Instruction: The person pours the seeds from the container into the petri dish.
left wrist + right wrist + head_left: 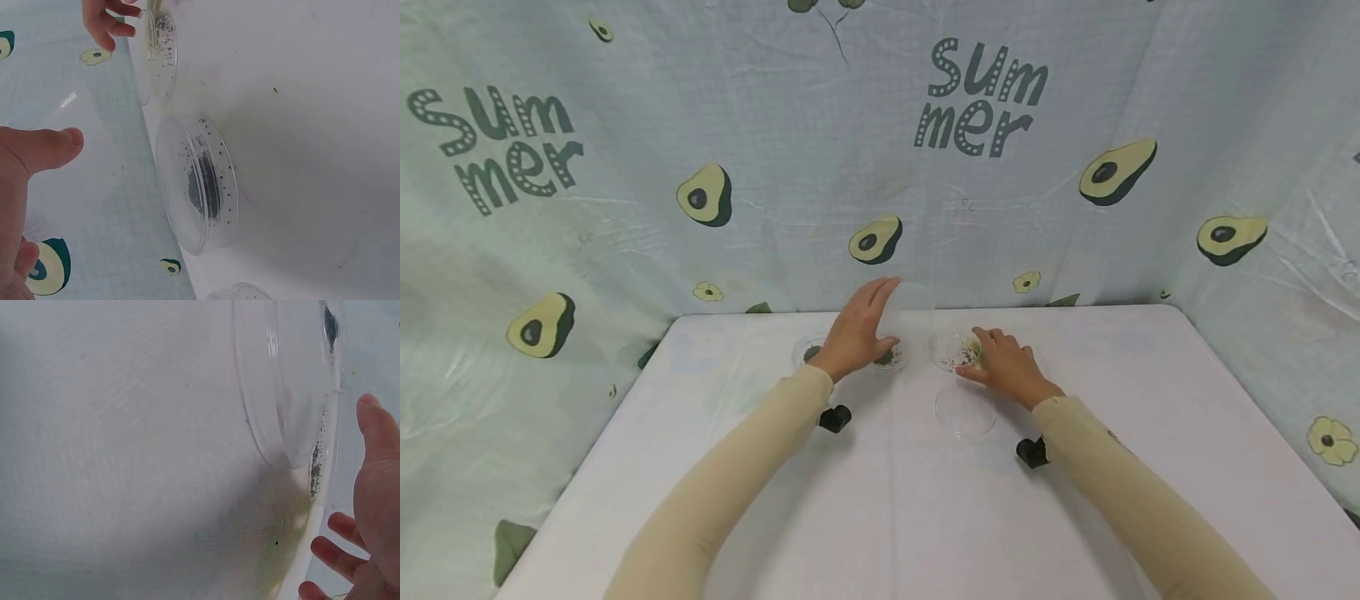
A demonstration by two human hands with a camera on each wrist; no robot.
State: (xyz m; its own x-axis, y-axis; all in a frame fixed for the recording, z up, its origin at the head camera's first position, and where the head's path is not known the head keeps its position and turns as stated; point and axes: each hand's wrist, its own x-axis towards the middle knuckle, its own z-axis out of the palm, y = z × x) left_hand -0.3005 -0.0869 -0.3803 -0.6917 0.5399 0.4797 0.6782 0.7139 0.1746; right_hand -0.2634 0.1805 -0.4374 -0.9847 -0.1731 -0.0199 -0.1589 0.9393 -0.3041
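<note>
In the head view my left hand (859, 327) is raised over the back of the table, thumb and fingers spread apart. It holds a faint clear plastic piece (94, 147) whose exact form I cannot make out. Just under that hand stands a lidded-looking clear petri dish (197, 187) with small dark grains. Farther left, another petri dish (808, 352) is partly covered by the hand. My right hand (1011, 362) hovers at the right petri dish (951, 352), fingers apart near its rim. Pale and dark bits lie in that dish. A clear round lid (965, 411) lies in front.
A white cloth (865, 508) covers the table, with a stray dark grain (275, 90) on it. Behind it hangs a curtain (790, 150) printed with avocados and lettering. Black wrist mounts (835, 418) stick out below both forearms.
</note>
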